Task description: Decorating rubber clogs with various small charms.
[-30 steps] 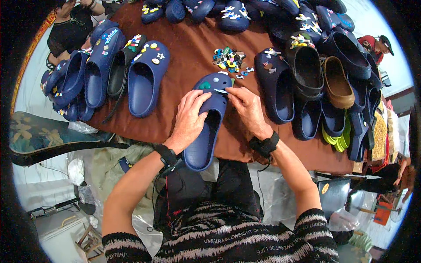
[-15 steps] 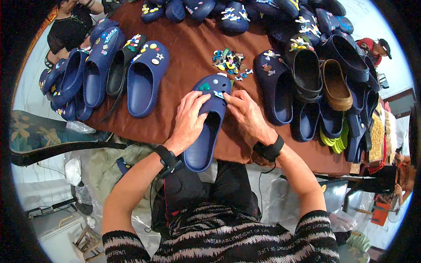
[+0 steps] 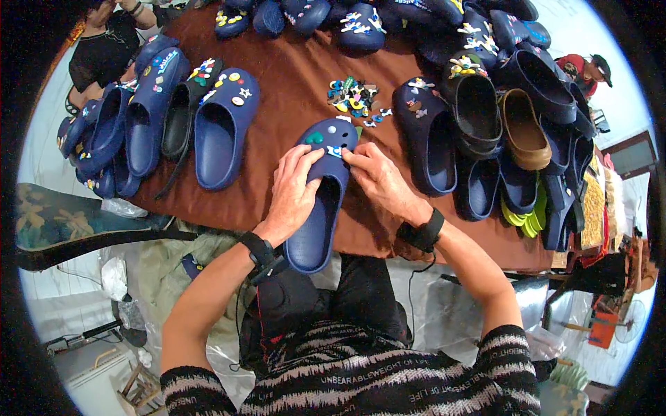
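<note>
A navy blue clog (image 3: pixel 312 232) lies in front of me at the table's near edge, toe pointing away and heel over the edge. My left hand (image 3: pixel 295 182) is wrapped over its left side, fingertips on the upper. At the clog's front, the thumb and fingertips of my right hand (image 3: pixel 383 180) are closed on a small blue and white shoe charm (image 3: pixel 335 151), which sits against the upper. A green heart charm (image 3: pixel 314 138) and a round white charm (image 3: pixel 331 130) are fixed near the toe. Some bare holes show beside them.
Beyond the clog lies a pile of loose charms (image 3: pixel 355 97) on the brown cloth (image 3: pixel 291 83). Decorated clogs (image 3: pixel 225 132) stand at left, others (image 3: pixel 424 132) at right, including a brown one (image 3: pixel 525 128). A chair (image 3: pixel 76 222) is at left. People (image 3: pixel 104 52) are across the table.
My right fingertips and the blue and white charm have shifted slightly left on the clog's upper. My left hand keeps its hold. The whole view has moved a little.
</note>
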Available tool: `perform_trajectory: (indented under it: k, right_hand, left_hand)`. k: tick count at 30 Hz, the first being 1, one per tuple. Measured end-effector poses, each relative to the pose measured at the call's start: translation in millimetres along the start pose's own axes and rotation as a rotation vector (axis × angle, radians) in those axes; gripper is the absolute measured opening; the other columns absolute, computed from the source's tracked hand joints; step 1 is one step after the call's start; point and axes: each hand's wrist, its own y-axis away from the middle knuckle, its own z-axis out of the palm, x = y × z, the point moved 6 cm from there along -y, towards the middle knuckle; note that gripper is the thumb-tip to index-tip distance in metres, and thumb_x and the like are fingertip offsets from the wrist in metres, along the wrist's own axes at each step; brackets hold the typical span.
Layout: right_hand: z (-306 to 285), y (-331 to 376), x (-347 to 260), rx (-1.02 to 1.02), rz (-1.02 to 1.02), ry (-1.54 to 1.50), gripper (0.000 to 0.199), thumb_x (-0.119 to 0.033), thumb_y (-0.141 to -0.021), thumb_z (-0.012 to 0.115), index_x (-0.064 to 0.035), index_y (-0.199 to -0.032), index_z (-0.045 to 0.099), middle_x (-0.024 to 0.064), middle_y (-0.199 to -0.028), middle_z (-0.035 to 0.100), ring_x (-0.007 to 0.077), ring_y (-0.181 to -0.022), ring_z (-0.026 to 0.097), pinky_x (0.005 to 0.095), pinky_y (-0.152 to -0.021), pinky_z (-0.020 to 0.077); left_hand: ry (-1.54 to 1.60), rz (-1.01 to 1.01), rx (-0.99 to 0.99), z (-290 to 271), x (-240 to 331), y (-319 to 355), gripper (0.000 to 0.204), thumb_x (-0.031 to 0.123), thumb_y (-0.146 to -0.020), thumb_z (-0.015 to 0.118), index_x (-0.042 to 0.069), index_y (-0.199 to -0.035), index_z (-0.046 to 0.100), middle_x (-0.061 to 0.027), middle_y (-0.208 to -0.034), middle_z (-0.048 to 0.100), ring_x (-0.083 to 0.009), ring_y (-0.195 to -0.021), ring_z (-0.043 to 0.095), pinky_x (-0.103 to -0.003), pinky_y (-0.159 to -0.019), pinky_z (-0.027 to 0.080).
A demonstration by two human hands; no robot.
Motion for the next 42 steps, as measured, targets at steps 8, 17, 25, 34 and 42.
perform_trajectory:
  k: [8, 17, 25, 34, 42]
  right_hand:
    - [-3.9, -9.0, 38.6, -0.057, 0.445, -0.705, 0.02, -0.011, -0.096, 0.059, -0.0013, -0.11, 0.07, -0.0021, -0.092, 0.064, 0.0077, -0.083, 0.056, 0.0242, -0.076, 0.0459]
    - [16.5, -11.1, 42.4, 0.006, 0.458, -0.732, 0.014, -0.018, -0.097, 0.064, -0.0053, -0.092, 0.061, -0.0044, -0.08, 0.057, 0.0051, -0.075, 0.052, 0.0222, -0.062, 0.0429]
    - [-11.8, -20.7, 100.8, 0.194, 0.653, -0.331, 0.018, -0.015, -0.094, 0.059, 0.0025, -0.093, 0.062, 0.0079, -0.074, 0.065, 0.0161, -0.06, 0.063, 0.0324, -0.056, 0.0499]
    - [-10.2, -50.4, 134.5, 0.113, 0.495, 0.026, 0.025, -0.011, -0.085, 0.063, -0.003, -0.108, 0.067, 0.023, -0.095, 0.069, 0.0391, -0.095, 0.067, 0.0458, -0.083, 0.0523]
    - [2.3, -51.5, 102.0, -0.022, 0.32, 0.288, 0.031, -0.018, -0.086, 0.07, -0.0146, -0.116, 0.069, 0.0209, -0.107, 0.066, 0.0397, -0.099, 0.065, 0.0488, -0.085, 0.052]
  left_hand:
    - [0.007, 0.025, -0.009, 2.1, 2.5, -0.8, 0.052, -0.002, -0.08, 0.061, 0.009, -0.131, 0.056, -0.0157, -0.136, 0.05, -0.0358, -0.133, 0.042, -0.043, -0.114, 0.032]
    - [-0.01, 0.015, -0.015, 0.5, 2.3, -0.3, 0.052, -0.003, -0.079, 0.06, 0.008, -0.13, 0.056, -0.0156, -0.137, 0.05, -0.0356, -0.133, 0.042, -0.043, -0.114, 0.032]
    - [0.002, 0.02, -0.01, -1.8, 0.7, 1.1, 0.053, -0.002, -0.079, 0.061, 0.008, -0.131, 0.056, -0.0152, -0.137, 0.05, -0.0352, -0.133, 0.042, -0.043, -0.115, 0.031]
    - [-0.029, 0.045, 0.011, 0.7, 0.4, 0.4, 0.051, 0.003, -0.081, 0.066, 0.011, -0.13, 0.056, -0.014, -0.134, 0.05, -0.0344, -0.13, 0.044, -0.045, -0.11, 0.034]
    - [-0.011, 0.032, 0.008, -1.1, 0.6, 1.1, 0.053, 0.001, -0.079, 0.064, 0.01, -0.13, 0.056, -0.0142, -0.135, 0.05, -0.0347, -0.132, 0.043, -0.044, -0.112, 0.034]
